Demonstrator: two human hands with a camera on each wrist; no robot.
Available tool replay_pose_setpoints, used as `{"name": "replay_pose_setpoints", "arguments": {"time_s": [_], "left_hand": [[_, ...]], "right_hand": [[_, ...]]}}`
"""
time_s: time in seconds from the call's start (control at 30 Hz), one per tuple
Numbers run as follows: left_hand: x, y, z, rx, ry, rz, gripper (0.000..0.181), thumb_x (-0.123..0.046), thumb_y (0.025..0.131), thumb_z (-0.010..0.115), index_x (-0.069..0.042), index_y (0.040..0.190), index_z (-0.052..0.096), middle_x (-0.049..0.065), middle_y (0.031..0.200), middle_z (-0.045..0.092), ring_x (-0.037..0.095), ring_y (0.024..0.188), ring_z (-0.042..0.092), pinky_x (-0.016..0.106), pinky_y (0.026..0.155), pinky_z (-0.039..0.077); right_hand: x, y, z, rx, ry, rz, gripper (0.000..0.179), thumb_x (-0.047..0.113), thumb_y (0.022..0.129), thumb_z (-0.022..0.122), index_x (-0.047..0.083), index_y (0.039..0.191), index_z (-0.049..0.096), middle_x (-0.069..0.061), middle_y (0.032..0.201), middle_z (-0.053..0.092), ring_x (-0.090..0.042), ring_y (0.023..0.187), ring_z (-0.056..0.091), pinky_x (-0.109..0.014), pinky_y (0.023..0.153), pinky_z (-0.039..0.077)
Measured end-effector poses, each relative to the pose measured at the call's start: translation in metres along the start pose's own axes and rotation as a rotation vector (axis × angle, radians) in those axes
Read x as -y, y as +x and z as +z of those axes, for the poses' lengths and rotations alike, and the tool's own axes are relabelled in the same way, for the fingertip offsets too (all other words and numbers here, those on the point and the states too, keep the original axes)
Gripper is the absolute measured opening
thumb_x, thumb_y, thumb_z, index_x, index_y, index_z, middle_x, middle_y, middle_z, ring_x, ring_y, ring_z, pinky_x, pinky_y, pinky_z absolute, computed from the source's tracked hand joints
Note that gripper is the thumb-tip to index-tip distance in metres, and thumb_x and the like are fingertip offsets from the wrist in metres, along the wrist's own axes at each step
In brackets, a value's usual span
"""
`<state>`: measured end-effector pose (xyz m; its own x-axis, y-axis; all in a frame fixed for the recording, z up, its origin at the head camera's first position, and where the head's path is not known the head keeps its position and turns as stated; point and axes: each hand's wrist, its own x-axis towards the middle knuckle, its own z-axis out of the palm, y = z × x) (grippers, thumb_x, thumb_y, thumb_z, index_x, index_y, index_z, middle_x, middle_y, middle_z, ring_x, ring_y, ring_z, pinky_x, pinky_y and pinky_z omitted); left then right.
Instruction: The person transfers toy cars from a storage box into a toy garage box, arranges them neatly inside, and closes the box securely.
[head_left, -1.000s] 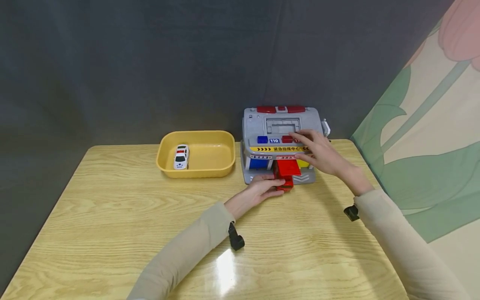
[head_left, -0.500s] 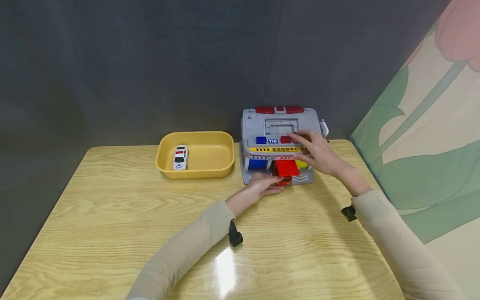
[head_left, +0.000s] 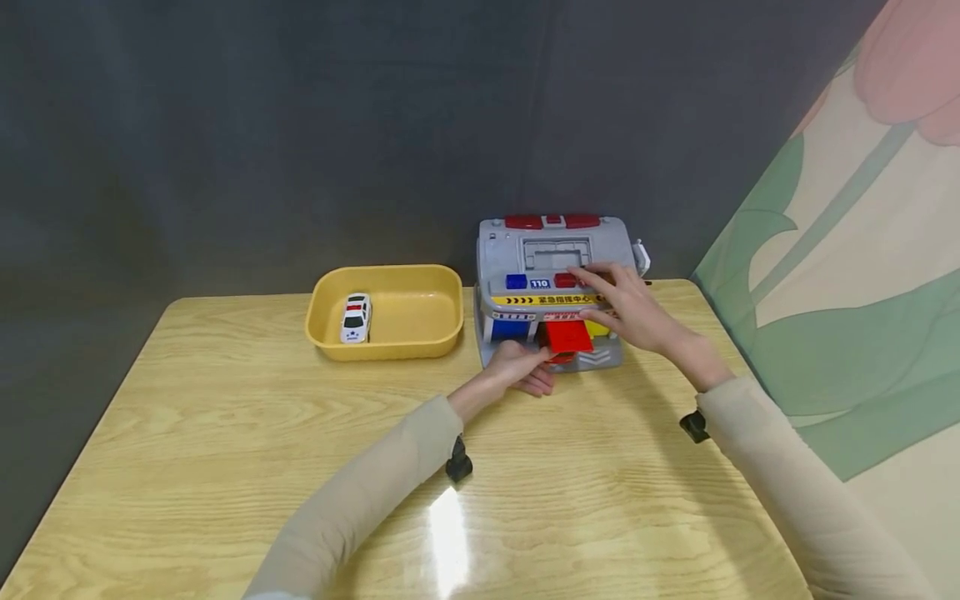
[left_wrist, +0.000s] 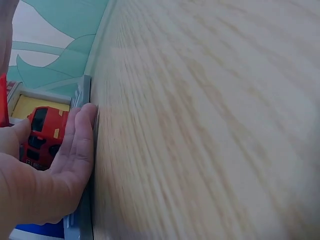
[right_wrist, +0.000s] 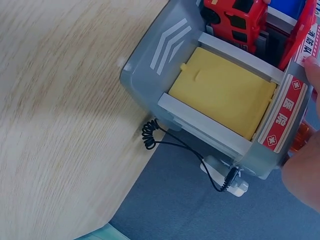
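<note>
A grey toy emergency station point(head_left: 517, 250) stands at the table's back right. Its red door point(head_left: 568, 337) is swung up over the middle bay. Under that door sits a red toy vehicle point(left_wrist: 50, 125), partly inside the bay, black-windowed in the left wrist view. My left hand point(head_left: 513, 368) is at its rear: the thumb touches the vehicle, and the fingers stretch out low along the grey base. My right hand point(head_left: 633, 312) holds the station's front roof edge, fingers on top by the red block point(head_left: 566, 280) and thumb against the front strip.
To the left is a yellow tray point(head_left: 442, 346) with a white toy police car point(head_left: 356, 318) in it. A yellow door point(right_wrist: 225, 90) covers the station's right bay. A black coiled cord point(right_wrist: 150, 135) hangs at its side. A dark curtain point(head_left: 337, 125) rises behind the table.
The red vehicle has gone farther into the middle bay under my left hand. That hand's fingers have spread away from it, leaving the thumb there. My right hand keeps its place on the roof edge.
</note>
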<state>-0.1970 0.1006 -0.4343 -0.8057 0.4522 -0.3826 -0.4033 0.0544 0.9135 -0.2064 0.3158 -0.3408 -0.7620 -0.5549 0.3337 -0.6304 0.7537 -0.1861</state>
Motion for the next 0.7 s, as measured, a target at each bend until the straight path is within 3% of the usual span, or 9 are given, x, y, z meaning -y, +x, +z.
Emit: {"name": "replay_pose_setpoints", "arguments": {"time_s": [0.27, 0.7], "left_hand": [[-0.0026, 0.0005, 0.0003, 0.014, -0.032, 0.012, 0.044, -0.029, 0.096, 0.060, 0.014, 0.098, 0.066, 0.020, 0.075, 0.070, 0.020, 0.054, 0.067, 0.029, 0.049, 0.055], [-0.0065, -0.0027, 0.0001, -0.008, 0.007, -0.011, 0.042, -0.033, 0.098, 0.057, 0.008, 0.099, 0.069, 0.017, 0.082, 0.072, 0.016, 0.051, 0.065, 0.023, 0.041, 0.049]], "right_hand": [[-0.0013, -0.0005, 0.0001, -0.011, -0.003, -0.001, 0.066, 0.015, 0.086, 0.073, 0.006, 0.144, 0.043, -0.025, 0.134, 0.040, -0.041, 0.113, 0.039, -0.054, 0.088, 0.036], [-0.0012, -0.0001, 0.0029, -0.040, 0.021, -0.035, 0.065, 0.012, 0.085, 0.074, 0.003, 0.142, 0.044, -0.027, 0.132, 0.040, -0.043, 0.115, 0.038, -0.054, 0.090, 0.033]]}}
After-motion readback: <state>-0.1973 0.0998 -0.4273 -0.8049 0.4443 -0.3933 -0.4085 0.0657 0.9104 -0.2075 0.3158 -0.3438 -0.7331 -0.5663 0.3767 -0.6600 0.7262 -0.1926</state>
